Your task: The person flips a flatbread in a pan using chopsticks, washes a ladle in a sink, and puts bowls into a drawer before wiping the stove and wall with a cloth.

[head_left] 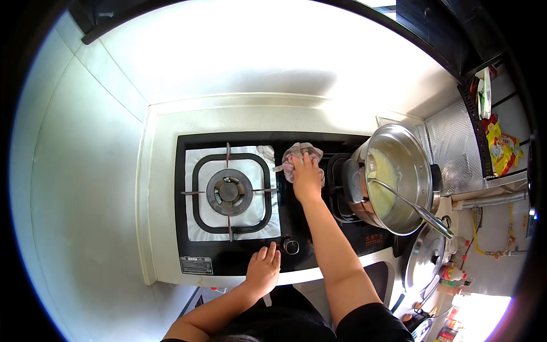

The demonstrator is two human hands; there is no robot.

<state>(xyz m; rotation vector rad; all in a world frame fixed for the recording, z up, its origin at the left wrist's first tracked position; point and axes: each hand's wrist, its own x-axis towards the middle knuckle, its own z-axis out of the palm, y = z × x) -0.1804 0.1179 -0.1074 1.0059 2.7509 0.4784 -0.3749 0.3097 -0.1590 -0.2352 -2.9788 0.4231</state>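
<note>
A crumpled, greyish-pink cloth (298,153) lies on the black glass gas stove (228,259), between its two burners. My right hand (307,178) presses down on this cloth with its fingers curled into the folds. Near the stove's front edge, my left hand (263,269) rests with fingers stretched out, just left of a round control knob (290,245). The left burner (229,192) has a black pan support and a shiny foil sheet (199,227) around it.
On the right burner stands a large steel pot (419,154) with pale yellowish liquid and a ladle (410,204) leaning over its rim. A lid (426,256) sits at the right, below the pot. Packets (501,145) hang or stand on a shelf at far right. A tiled wall (85,171) bounds the left.
</note>
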